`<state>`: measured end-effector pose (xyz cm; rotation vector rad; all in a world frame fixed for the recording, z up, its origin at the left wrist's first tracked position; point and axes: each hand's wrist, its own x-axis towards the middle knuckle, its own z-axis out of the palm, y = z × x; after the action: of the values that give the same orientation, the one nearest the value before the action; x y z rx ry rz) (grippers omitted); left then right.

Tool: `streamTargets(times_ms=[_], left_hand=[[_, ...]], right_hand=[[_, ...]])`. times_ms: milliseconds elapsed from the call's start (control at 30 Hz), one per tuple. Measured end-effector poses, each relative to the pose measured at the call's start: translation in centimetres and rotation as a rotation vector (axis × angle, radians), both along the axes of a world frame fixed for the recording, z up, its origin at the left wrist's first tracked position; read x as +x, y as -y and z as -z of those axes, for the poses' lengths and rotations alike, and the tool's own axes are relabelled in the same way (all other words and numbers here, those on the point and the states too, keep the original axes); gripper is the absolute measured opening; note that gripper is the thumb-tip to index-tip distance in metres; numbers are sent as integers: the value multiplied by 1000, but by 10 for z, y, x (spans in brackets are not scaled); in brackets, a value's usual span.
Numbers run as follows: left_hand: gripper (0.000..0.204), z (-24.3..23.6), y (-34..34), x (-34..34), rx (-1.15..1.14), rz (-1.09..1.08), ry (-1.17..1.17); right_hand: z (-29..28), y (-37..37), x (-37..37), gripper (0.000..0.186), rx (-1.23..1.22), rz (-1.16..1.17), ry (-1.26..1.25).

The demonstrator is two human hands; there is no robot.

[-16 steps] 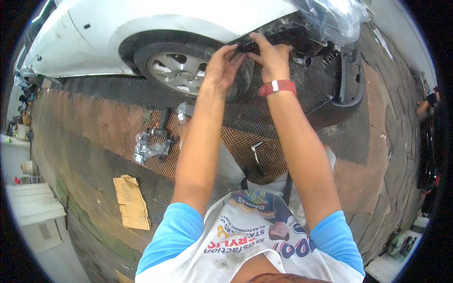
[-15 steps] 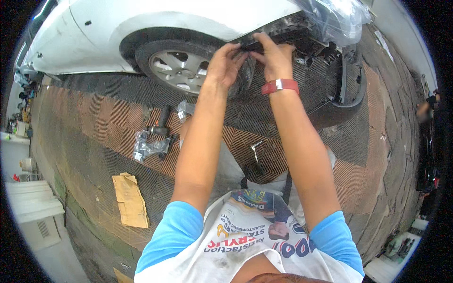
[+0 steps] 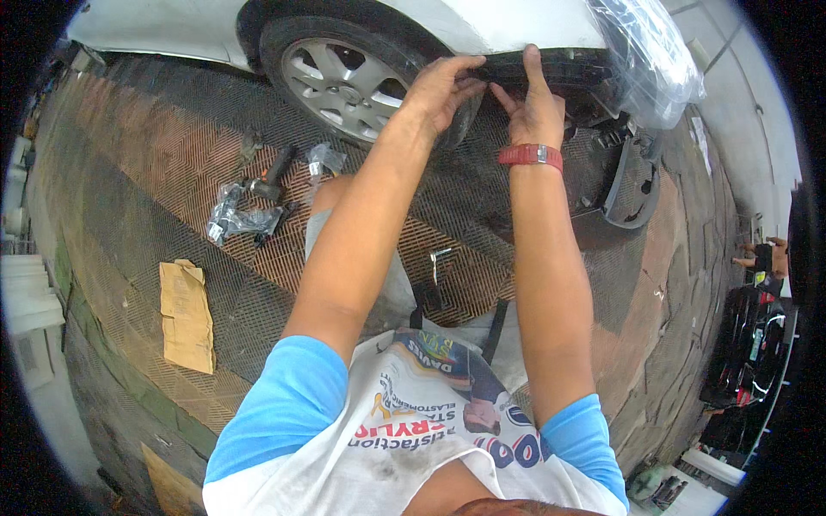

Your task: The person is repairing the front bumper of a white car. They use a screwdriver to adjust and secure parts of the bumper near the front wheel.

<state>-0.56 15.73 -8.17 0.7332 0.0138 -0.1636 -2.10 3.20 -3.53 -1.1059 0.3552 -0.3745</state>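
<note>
A white car's front fender (image 3: 508, 21) and silver wheel (image 3: 344, 95) fill the top of the view. Under the fender's edge is a dark black part (image 3: 499, 70), partly hidden by my fingers. My left hand (image 3: 439, 90) has its fingers curled on the left end of this part, beside the tyre. My right hand (image 3: 538, 107), with a red watch at the wrist, grips it farther right, one finger raised against the fender's lower edge. Clear plastic (image 3: 645, 64) covers the front corner to the right of my hands.
A detached dark bumper (image 3: 628, 202) lies right of my forearm. On the patterned mat are bagged parts (image 3: 228, 224), a dark tool (image 3: 271, 176), a metal wrench (image 3: 437, 262) and brown paper (image 3: 185, 314). At the right edge, another person's skin (image 3: 774, 258) shows near a black vehicle (image 3: 740, 344).
The view has shifted, with the car and mat higher in the picture. Both hands appear farther right along the fender, the left one also higher.
</note>
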Motion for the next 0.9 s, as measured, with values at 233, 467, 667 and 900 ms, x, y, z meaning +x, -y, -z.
streamTargets(times_ms=[233,467,667,900], left_hand=[[30,9,2,12,-116,9,-66],[26,-7,10,-11,30,-119,-83],[23,-3,2,1,-166,-25,-220],[24,6,4,8,9,-131,-145]], right_hand=[[-10,-11,-7,53,-52,-55,13],[-2,4,1,45,81,-153,-49],[3,-23,-5,82,-168,-21,16],[2,-45,-9,97,104,102,-7]])
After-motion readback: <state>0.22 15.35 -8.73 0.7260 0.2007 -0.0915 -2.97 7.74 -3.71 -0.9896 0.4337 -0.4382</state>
